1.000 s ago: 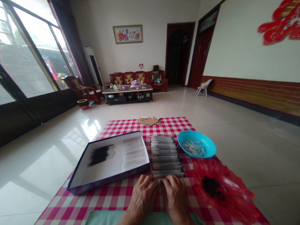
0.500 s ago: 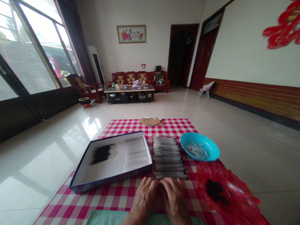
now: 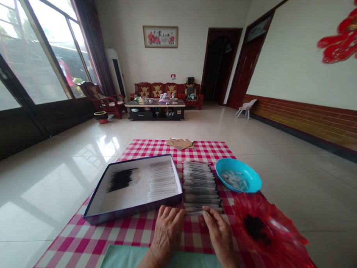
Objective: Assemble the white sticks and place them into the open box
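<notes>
A slim clear pen barrel runs crosswise between my two hands at the near end of a row of pens. My left hand is closed around its left end, knuckles up. Thumb and fingers of my right hand pinch its right end. The row of clear pens with dark ends lies on the cloth just beyond my fingers. To the left, a shallow blue-edged box holds thin black-ended refills and clear tubes.
At right stands a blue bowl with small whitish pieces; nearer is a red flower-shaped dish with small black parts. Torn cardboard lies at the far edge of the checked tablecloth. A green cloth lies nearest me.
My hands were together and have moved apart, the right one going rightward. The clear barrel now shows between them. The camera view has shifted slightly.
</notes>
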{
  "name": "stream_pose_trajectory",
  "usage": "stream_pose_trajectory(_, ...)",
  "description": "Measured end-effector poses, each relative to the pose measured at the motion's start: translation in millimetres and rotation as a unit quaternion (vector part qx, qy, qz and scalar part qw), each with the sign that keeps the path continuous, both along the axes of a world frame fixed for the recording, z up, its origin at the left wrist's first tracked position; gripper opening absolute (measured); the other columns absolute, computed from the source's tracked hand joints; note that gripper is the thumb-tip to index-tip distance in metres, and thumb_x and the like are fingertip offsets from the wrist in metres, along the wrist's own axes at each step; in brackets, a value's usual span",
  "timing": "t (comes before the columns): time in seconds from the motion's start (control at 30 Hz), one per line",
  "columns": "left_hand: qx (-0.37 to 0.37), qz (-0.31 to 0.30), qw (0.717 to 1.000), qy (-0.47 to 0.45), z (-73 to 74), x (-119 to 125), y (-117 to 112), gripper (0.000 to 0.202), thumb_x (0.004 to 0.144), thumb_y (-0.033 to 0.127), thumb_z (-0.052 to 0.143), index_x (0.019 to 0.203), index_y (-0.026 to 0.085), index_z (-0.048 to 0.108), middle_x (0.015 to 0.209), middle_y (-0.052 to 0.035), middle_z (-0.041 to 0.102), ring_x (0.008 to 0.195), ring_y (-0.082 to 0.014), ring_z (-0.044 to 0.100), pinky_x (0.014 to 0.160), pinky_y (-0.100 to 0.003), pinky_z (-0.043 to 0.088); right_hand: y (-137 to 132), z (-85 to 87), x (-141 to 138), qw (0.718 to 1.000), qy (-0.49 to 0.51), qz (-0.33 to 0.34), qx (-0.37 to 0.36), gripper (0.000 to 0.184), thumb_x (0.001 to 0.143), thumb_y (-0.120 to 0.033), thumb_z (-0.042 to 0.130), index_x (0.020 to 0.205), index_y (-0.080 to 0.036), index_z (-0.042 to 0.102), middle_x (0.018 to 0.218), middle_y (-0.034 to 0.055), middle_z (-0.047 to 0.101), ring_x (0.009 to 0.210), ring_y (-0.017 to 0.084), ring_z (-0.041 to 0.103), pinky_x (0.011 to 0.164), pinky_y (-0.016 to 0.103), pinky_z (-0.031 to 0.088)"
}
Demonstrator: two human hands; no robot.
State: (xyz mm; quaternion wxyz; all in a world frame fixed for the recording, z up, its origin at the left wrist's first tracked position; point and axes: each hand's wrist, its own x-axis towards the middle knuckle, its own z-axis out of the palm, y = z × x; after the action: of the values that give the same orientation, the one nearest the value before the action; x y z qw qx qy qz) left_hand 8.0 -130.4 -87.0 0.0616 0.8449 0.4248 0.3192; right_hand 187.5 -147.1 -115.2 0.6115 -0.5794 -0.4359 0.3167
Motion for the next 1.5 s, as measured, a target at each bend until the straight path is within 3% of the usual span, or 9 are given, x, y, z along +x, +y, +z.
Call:
stream_pose_trajectory(0.23,0.014,0.012,1.0,-0.006,-6.7,19.0,-9.8,0.018,0.091,0.016,0.041,0.097,0.02,0.057,0.08,-0.0034,0.06,0.073,-0.0181,0.052,0.068,-0.031,0.04,-1.7,5.6,-9.4,0.993,-0.008,0.108,-0.054,0.034,0.07,-0.05,0.066,0.08,-0.017,0.065,0.065,0.0024,0.067,0.058,0.017,0.06,0.054,0.024,0.05)
stream_pose_trajectory(0.53,0.015,0.038,0.999,0.017,-8.9,16.5,-8.7,0.018,0.092,0.022,0.042,0.087,0.021,0.058,0.074,-0.0024,0.055,0.07,-0.017,0.051,0.063,-0.029,0.039,-6.1,13.1,-17.8,0.993,-0.105,0.045,-0.042,0.036,0.074,-0.054,0.059,0.073,-0.018,0.066,0.061,0.0012,0.064,0.056,0.017,0.057,0.053,0.023,0.045)
stream_pose_trajectory(0.73,0.009,0.013,0.999,0.05,-13.2,15.2,-7.6,0.021,0.094,0.028,0.037,0.091,0.021,0.057,0.071,-0.0014,0.055,0.067,-0.0164,0.051,0.062,-0.028,0.038,-5.9,7.8,-10.6,0.99,-0.115,0.073,-0.042,0.031,0.077,-0.048,0.06,0.074,-0.019,0.067,0.062,0.0003,0.064,0.059,0.016,0.057,0.054,0.022,0.045)
stream_pose_trajectory(1.07,0.008,0.022,0.999,0.043,-14.6,15.0,-5.7,0.023,0.095,0.03,0.036,0.091,0.021,0.057,0.072,-0.0015,0.057,0.068,-0.0166,0.055,0.062,-0.028,0.039,-6.7,13.5,-8.0,0.99,-0.034,0.133,-0.019,0.028,0.079,-0.041,0.06,0.094,-0.018,0.068,0.091,0.0067,0.071,0.084,0.023,0.064,0.074,0.03,0.052)
stream_pose_trajectory(1.27,0.012,0.031,0.999,0.031,-14.9,14.0,-6.3,0.021,0.094,0.031,0.039,0.086,0.021,0.056,0.071,-0.0012,0.058,0.067,-0.0156,0.055,0.062,-0.026,0.039,-8.1,14.2,-14.0,0.99,-0.102,0.094,-0.022,0.025,0.081,-0.041,0.057,0.08,-0.017,0.066,0.068,0.0025,0.064,0.065,0.018,0.058,0.06,0.025,0.047)
stream_pose_trajectory(1.5,0.002,0.029,0.999,0.043,-15.6,13.8,-5.8,0.024,0.094,0.032,0.039,0.083,0.021,0.056,0.069,-0.0008,0.058,0.066,-0.0142,0.055,0.061,-0.024,0.038,-13.1,23.1,-15.5,0.987,-0.097,0.131,0.002,0.022,0.083,-0.036,0.053,0.091,-0.019,0.064,0.086,0.0042,0.067,0.082,0.019,0.062,0.073,0.027,0.049)
